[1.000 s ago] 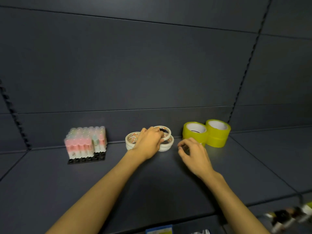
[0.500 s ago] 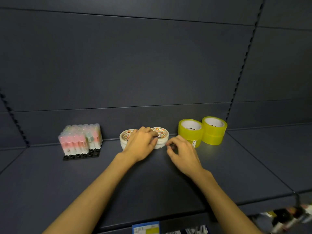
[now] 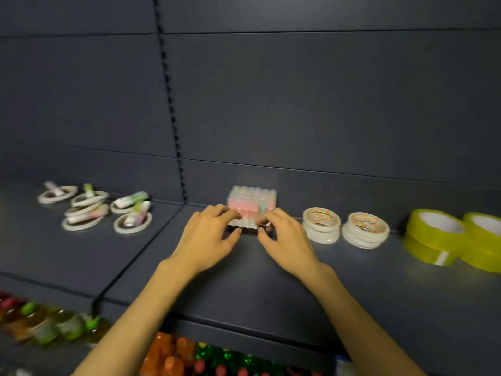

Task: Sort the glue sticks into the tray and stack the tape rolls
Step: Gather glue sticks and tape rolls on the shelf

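- A dark grey shelf [image 3: 352, 289] runs the width of the view, backed by dark grey panels; a notched upright strip [image 3: 169, 99] splits the back wall left of centre, and a seam in the shelf runs from its foot toward the near left.
- Far left, on the left section, loose thin white tape rings [image 3: 81, 213] lie scattered flat with loose glue sticks [image 3: 130, 199] lying across and inside them; some rings overlap, and the ground near of them is bare shelf.
- At the middle, against the back wall, the glue sticks in the tray [image 3: 252, 202] stand upright in a tight block, pink and pale green caps up, in a black tray [image 3: 245, 231] whose near edge shows between the hands.
- The left hand [image 3: 208, 237] has its fingers curled at the block's near left corner, thumb by the tray edge; it appears to grip there, though blur hides the exact contact.
- The right hand [image 3: 284, 240] is curled at the near right corner in the same way, fingertips on the sticks and tray.
- Right of the hands, two stacks of patterned white tape rolls [image 3: 321, 225] [image 3: 364, 229] stand just beside each other, near the back wall, apart from the tray.
- Far right, two stacks of yellow tape rolls [image 3: 433, 237] [image 3: 485, 240] touch, the right one cut by the frame edge.
- A broad bare strip lies between these things and the shelf's near edge.
- Below, blurred coloured items [image 3: 48, 324] fill a lower level.
- The prints on the roll tops are too blurred to read.
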